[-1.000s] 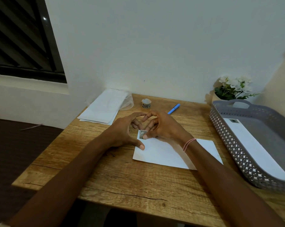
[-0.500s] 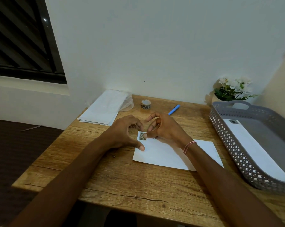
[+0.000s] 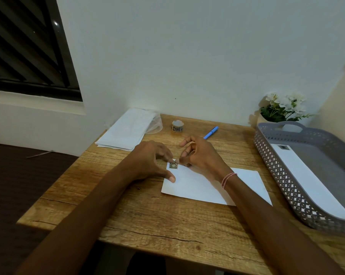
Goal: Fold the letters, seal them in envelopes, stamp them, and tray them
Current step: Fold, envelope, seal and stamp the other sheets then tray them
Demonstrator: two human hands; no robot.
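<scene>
From the head view, a wooden table with a pronounced grain and dark cracks stands pushed against a pale, plain wall; to the left a dark window with slanted slats sits above a light sill, and below the table's left edge the floor is dark. A white envelope lies flat on the middle of the table; a small stamp sits at its far left corner. The left hand rests over that corner, its thumb pressed flat on the envelope's left edge and its fingertips down at the stamp's upper edge, holding nothing up; the right hand meets it from the other side, thumb and a fingertip pinched together at the stamp's top right corner, the other fingers curled loosely open above; a red and white thread bracelet circles the right wrist. At the far left of the table lies a stack of papers, part in clear plastic; just right of it stands a stamp roll; a blue pen lies beyond the right hand. On the right, a grey perforated tray holds one stamped envelope lying along its floor; behind the tray stands a pot of white flowers.
</scene>
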